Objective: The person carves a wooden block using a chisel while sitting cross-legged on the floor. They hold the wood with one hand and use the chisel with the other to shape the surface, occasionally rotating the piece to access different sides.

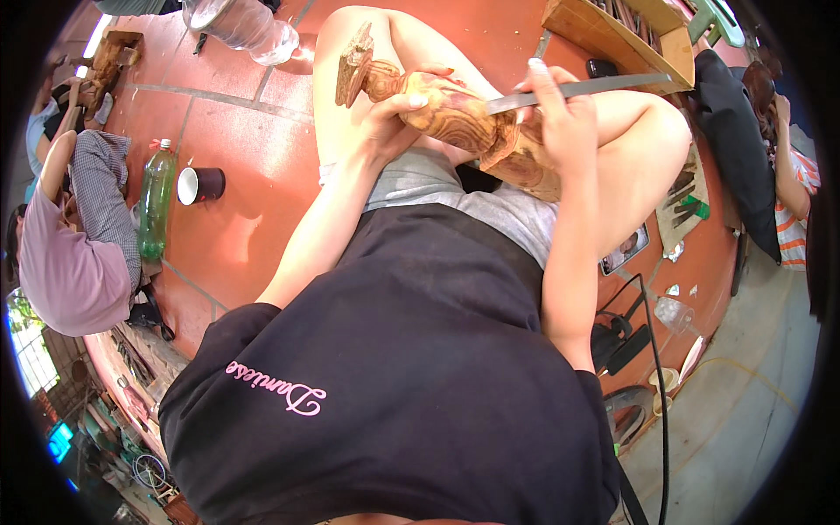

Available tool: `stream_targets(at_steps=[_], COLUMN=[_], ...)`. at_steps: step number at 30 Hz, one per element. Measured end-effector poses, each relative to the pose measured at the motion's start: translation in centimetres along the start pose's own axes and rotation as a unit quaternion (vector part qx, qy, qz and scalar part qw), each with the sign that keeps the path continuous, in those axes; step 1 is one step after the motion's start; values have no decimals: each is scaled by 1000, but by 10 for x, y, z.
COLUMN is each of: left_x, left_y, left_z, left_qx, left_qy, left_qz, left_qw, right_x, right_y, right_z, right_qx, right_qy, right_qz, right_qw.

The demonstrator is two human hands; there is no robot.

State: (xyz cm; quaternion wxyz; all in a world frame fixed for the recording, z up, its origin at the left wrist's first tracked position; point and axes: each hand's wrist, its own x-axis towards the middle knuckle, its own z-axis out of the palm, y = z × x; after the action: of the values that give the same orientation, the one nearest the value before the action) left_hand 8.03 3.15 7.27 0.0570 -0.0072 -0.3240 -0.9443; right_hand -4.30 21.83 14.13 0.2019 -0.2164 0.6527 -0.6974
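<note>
A carved piece of wood [449,114] with swirling brown grain lies across my lap, between my thighs. My left hand [391,121] is closed round its rounded body near the rough, jagged left end. In my right hand [563,118] is a long, flat metal file [623,84]. The file's left end touches the carving just past its middle, and the rest sticks out to the right above my knee. My right fingers wrap the file from above; part of the carving's right end is hidden behind that hand and forearm.
On the red tiled floor [241,219] at left are a green plastic bottle [157,206] and a tipped dark mug [203,185]. A clear plastic container [249,31] lies ahead. A wooden box of tools [626,35] stands far right, a phone [626,249] nearer. Other people sit on both sides.
</note>
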Motion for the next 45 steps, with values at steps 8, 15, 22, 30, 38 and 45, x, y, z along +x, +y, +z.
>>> stream_targets(at_steps=[8, 15, 22, 30, 38, 45], left_x=[2, 1, 1, -1, 0, -1], left_y=[1, -1, -2, -3, -1, -2], left_z=[2, 1, 0, 1, 5, 6], left_qx=[2, -7, -17, -10, 25, 24], left_qy=[7, 12, 20, 22, 63, 68], left_qz=[4, 8, 6, -3, -7, -7], left_qw=[1000, 1000, 1000, 1000, 998, 997], right_x=[-15, -21, -98, -196, -194, -184], right_y=[-12, -13, 2, 102, 142, 128], right_z=[14, -52, -188, -245, -271, -276], right_qx=[-22, -88, -231, -376, -460, -312], right_qy=[8, 177, 417, 393, 400, 470], right_qz=[-43, -73, -193, -26, 62, -7], right_qw=[999, 978, 857, 839, 790, 826])
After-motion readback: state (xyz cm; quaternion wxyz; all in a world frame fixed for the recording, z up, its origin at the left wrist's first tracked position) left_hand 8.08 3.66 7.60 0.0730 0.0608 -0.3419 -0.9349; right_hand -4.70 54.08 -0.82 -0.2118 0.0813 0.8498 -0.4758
